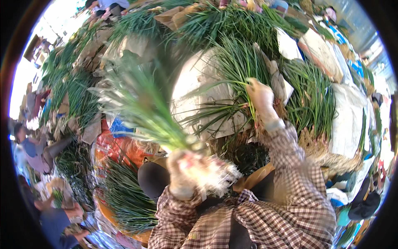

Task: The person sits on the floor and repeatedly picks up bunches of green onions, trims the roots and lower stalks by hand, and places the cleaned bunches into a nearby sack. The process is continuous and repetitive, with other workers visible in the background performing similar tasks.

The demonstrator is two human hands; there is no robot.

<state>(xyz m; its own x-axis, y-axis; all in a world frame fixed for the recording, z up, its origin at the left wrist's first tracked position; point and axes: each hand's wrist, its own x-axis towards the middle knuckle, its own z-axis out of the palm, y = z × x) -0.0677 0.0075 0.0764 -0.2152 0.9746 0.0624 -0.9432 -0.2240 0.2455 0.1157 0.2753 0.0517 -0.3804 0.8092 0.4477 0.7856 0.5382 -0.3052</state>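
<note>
My left hand point(178, 179), gloved as far as I can tell, is closed round the base of a thick bunch of green onions point(164, 124). Motion blurs the bunch; its leaves fan up and left, and its pale roots point(214, 171) point toward my body. At the right, my right hand point(262, 98) pinches a thin green onion stalk point(238, 82) between thumb and fingers. That hand is over a heap of loose green onions point(245, 59). Beneath the heap lies a white woven sack point(203, 93), with a few stray stalks point(217, 110) hanging across it.
More green onions point(311, 96) lie to the right, beside white sacks point(346, 115). A red-orange plastic bag point(124, 147) and another onion pile point(127, 199) are at my left. People point(34, 149) sit along the left side; others are at the far edge.
</note>
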